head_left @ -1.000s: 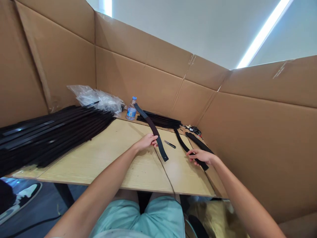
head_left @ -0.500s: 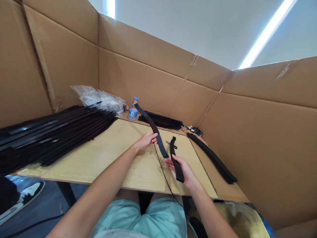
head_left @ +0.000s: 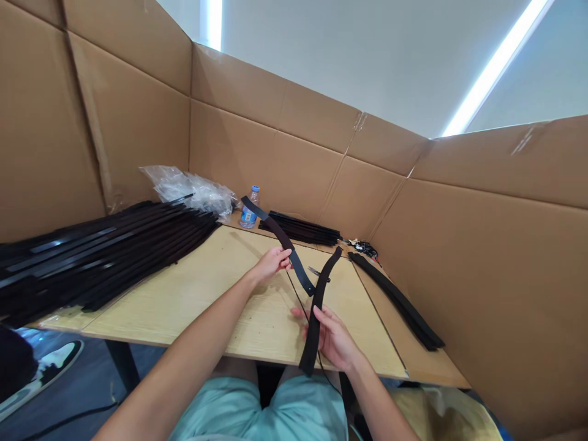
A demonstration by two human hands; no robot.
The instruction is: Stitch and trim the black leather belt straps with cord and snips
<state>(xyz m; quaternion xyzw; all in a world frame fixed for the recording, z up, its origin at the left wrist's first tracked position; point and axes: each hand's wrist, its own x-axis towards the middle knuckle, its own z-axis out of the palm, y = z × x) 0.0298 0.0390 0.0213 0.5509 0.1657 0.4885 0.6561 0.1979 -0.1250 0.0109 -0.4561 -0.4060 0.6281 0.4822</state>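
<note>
My left hand (head_left: 272,263) is closed on a long black strap (head_left: 278,236) that arcs up and back toward the water bottle, its near end hanging down over the table. My right hand (head_left: 331,337) grips a second black strap (head_left: 318,306) near its lower end; this one stands nearly upright, its top tip level with the far table edge. The lower end of the left strap meets the right strap about halfway up. Both hands hover above the light wooden table (head_left: 193,294).
A big pile of black straps (head_left: 101,251) covers the table's left. A clear plastic bag (head_left: 193,190), a water bottle (head_left: 249,211), a small strap stack (head_left: 301,228), a small metal tool (head_left: 316,271) and more straps (head_left: 399,300) lie around. Cardboard walls (head_left: 482,257) enclose the table. A shoe (head_left: 41,367) shows below left.
My right hand has lifted a strap from the right side of the table, brought it to the centre and raised it upright against the left strap. The left hand has barely moved.
</note>
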